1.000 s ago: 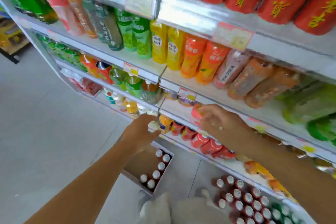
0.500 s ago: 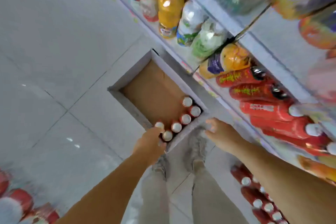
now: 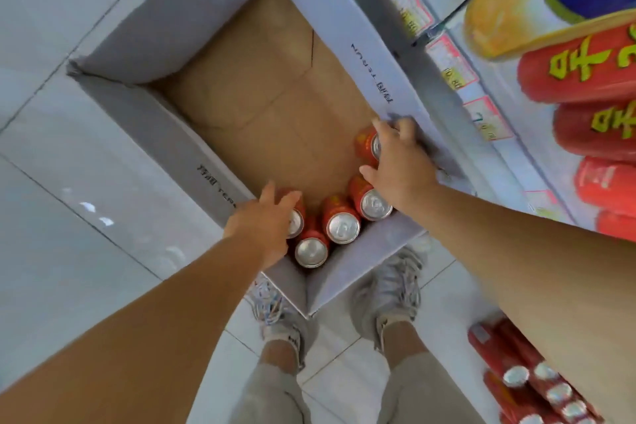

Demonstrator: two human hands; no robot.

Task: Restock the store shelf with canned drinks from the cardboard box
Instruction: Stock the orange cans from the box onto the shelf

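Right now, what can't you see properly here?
Head view only.
Whether the left hand grips its can: hidden under the hand.
Top of the far can: mostly covered by the right hand.
The price tags: too blurred to read.
The shelf cans: cut off at the right edge.

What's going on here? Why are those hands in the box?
A person is leaning over a cardboard box on the floor by the store shelf. The right hand curls round the far red can; the left hand lies on the near red can, grip unclear. Three spare cans stand between them.
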